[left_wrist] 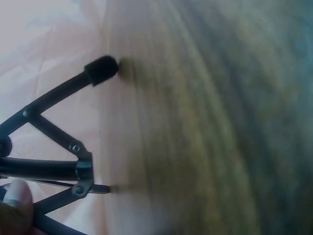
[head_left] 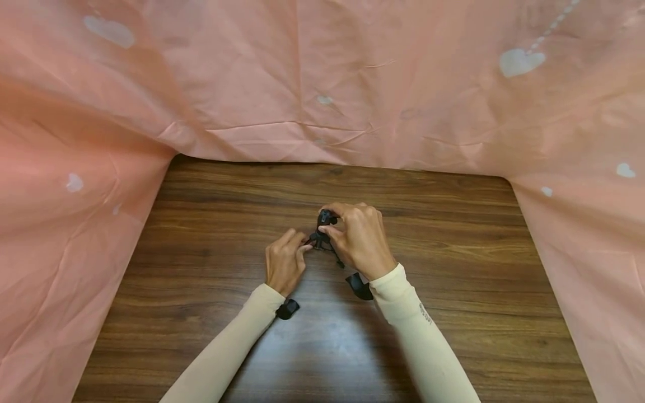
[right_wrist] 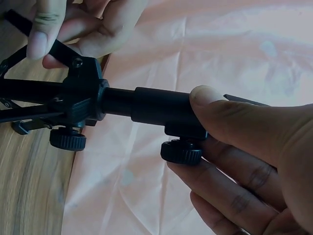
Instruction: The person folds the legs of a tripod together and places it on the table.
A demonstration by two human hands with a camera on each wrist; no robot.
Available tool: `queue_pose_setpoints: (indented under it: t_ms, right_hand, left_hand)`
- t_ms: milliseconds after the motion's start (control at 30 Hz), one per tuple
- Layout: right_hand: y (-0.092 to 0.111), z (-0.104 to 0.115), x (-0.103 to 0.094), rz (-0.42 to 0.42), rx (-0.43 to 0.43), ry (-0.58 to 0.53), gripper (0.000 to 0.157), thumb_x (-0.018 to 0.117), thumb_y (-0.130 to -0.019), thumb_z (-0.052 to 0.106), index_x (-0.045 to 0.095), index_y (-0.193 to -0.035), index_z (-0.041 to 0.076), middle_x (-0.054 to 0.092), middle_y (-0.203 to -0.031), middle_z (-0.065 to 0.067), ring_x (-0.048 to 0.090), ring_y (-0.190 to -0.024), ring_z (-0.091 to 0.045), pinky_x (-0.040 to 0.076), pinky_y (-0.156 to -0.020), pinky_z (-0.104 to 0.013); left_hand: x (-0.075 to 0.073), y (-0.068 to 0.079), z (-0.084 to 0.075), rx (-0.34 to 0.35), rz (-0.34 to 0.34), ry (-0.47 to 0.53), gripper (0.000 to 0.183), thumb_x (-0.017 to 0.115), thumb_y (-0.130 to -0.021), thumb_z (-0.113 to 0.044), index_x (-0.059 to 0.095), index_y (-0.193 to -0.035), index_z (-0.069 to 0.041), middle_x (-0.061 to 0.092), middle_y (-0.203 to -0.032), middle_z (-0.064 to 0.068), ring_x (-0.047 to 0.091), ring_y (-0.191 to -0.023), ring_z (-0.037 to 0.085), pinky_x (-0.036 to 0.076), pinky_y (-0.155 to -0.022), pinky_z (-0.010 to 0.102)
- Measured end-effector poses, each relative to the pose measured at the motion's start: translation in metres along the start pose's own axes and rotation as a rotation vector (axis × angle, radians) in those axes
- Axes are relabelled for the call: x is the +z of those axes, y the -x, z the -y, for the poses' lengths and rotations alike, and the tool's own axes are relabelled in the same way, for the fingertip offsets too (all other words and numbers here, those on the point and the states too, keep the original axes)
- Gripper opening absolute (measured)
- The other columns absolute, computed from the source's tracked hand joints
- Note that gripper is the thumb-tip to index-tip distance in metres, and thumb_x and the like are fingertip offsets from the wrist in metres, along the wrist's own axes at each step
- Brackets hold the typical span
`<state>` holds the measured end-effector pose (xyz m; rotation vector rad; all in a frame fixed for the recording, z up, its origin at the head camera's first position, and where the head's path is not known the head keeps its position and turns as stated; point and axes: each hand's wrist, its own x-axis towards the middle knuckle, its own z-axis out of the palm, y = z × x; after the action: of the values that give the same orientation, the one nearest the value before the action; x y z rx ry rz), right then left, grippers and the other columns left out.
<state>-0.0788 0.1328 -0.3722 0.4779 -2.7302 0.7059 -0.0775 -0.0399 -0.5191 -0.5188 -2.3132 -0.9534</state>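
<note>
A small black tripod (head_left: 318, 237) stands at mid-table with its legs spread. My right hand (head_left: 364, 238) holds the upper column (right_wrist: 159, 105) between thumb and fingers, its fingertips beside a ribbed knob (right_wrist: 181, 152). With thumb and fingers, my left hand (head_left: 284, 258) pinches one of the legs on the left. Another ribbed knob (right_wrist: 67, 139) sits below the leg collar (right_wrist: 87, 93). In the left wrist view, a leg ends in a rubber foot (left_wrist: 101, 70), and hinged braces join at the central post (left_wrist: 44, 169). The column's top is partly hidden behind my right hand.
Beneath the tripod lies a brown wood-grain table (head_left: 227, 196). A pink cloth (head_left: 332, 73) with pale hearts hangs along the back and both sides. Black wrist devices (head_left: 289, 309) sit by both sleeves.
</note>
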Motion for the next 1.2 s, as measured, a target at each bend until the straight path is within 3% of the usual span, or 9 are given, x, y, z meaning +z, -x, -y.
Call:
queue_pose_setpoints:
  t_ms: [233,600,833,1200]
  right_hand:
    - [0.001,0.001,0.001,-0.007,-0.004,-0.005,0.033,0.093,-0.082,0.022,0.082,-0.111,0.012,0.083,-0.102,-0.006,0.072,-0.076,-0.030,0.057,-0.067,-0.047]
    - [0.001,0.002,0.001,-0.009,-0.001,0.015,0.035,0.093,-0.081,0.024,0.082,-0.113,0.012,0.083,-0.099,-0.007,0.069,-0.070,-0.028,0.055,-0.065,-0.046]
    - [0.001,0.001,0.002,-0.011,0.002,0.016,0.034,0.092,-0.083,0.024,0.082,-0.113,0.012,0.083,-0.101,-0.006,0.069,-0.071,-0.028,0.055,-0.066,-0.047]
    - [0.000,0.000,0.003,-0.030,-0.001,-0.003,0.036,0.093,-0.082,0.024,0.082,-0.114,0.012,0.083,-0.104,-0.005,0.068,-0.069,-0.027,0.053,-0.065,-0.045]
  left_hand:
    - [0.006,0.003,0.002,-0.038,-0.080,0.102,0.010,0.085,-0.086,-0.010,0.076,-0.084,-0.007,0.068,-0.077,0.005,0.060,-0.057,0.015,0.046,-0.051,0.030]
    - [0.014,0.005,-0.001,-0.135,-0.133,0.195,0.010,0.086,-0.087,-0.011,0.078,-0.087,-0.005,0.070,-0.079,0.007,0.075,-0.068,0.017,0.058,-0.058,0.029]
    - [0.023,0.006,-0.006,-0.207,-0.207,0.305,0.006,0.085,-0.087,-0.003,0.079,-0.086,-0.002,0.070,-0.079,0.009,0.072,-0.065,0.018,0.059,-0.058,0.024]
    - [0.029,0.006,-0.013,-0.302,-0.282,0.374,0.005,0.085,-0.087,-0.001,0.080,-0.089,-0.002,0.069,-0.079,0.010,0.074,-0.073,0.022,0.059,-0.066,0.017]
